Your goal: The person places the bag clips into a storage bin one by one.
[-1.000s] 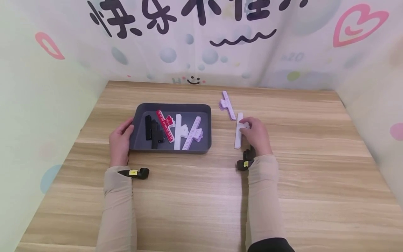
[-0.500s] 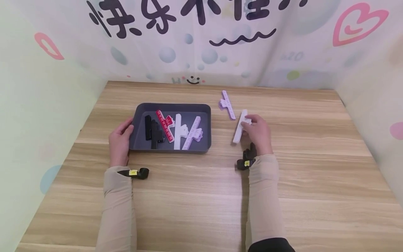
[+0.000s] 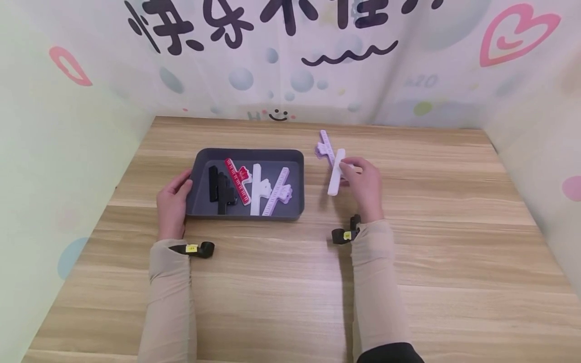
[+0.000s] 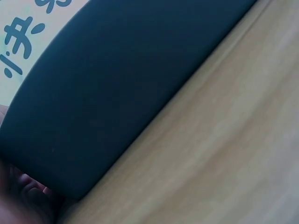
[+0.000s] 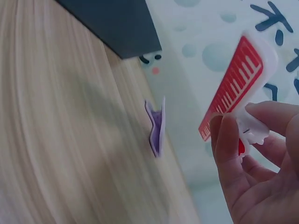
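My right hand (image 3: 364, 184) pinches a clip by its handle, and the clip is lifted off the table. Its bar (image 3: 336, 172) looks white from above, while the right wrist view shows a red face (image 5: 233, 84) with white piano-key marks. On the left, my left hand (image 3: 174, 204) grips the left end of a dark grey tray (image 3: 245, 218), thumb at the rim; its fingers are partly hidden. Inside the tray lie several clips: black ones (image 3: 224, 194), a red one (image 3: 238, 181), a white one (image 3: 256, 189) and a lilac one (image 3: 277, 191).
Another lilac clip (image 3: 328, 146) lies on the wooden table (image 3: 281, 292), behind the held clip and right of the tray. A white printed backdrop (image 3: 290, 91) stands along the table's back edge. Each wrist bears a small black camera.
My right hand has raised the clip from the table and carried it a little left and back, tilting it; it now overlaps the loose lilac clip in view. My left hand and the tray stay put.
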Available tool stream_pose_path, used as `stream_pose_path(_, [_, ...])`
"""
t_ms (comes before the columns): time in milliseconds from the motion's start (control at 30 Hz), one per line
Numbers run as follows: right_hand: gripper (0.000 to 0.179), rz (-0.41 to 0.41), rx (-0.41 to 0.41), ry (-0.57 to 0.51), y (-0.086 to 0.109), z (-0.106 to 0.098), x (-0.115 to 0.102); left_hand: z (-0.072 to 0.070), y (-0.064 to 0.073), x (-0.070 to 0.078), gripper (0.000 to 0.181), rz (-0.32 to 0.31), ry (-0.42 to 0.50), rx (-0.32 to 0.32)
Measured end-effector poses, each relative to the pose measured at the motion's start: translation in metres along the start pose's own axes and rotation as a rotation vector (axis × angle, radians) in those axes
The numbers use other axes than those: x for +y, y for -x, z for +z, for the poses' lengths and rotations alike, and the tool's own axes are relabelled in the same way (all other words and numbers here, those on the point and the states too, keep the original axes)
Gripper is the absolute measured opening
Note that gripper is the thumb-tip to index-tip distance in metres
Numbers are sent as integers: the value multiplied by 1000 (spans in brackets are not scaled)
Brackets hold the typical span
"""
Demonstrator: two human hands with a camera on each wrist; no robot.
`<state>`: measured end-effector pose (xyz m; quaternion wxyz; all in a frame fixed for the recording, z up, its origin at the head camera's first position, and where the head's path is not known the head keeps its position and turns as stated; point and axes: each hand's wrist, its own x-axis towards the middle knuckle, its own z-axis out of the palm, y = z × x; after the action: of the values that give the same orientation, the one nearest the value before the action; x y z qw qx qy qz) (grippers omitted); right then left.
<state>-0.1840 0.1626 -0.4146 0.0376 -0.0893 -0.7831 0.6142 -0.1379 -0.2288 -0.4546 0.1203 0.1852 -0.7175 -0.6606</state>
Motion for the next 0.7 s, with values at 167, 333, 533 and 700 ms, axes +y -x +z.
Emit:
stream_pose_path(167, [27,-33,-11,-28,1,7,-4,0,0,0,34,-2,5,-3])
stream_pose_path(333, [32,-53,-29,71,2,9,-8,0,0,0,34,-6,7,-4])
stream_pose_path(533, [47,-105,-95,143,5,16,-13,0,-1,0,34,-5,4,-7])
stream_pose_path(700, [47,-172,-125,205,8,27,-15,0,0,0,34,-2,11,-7])
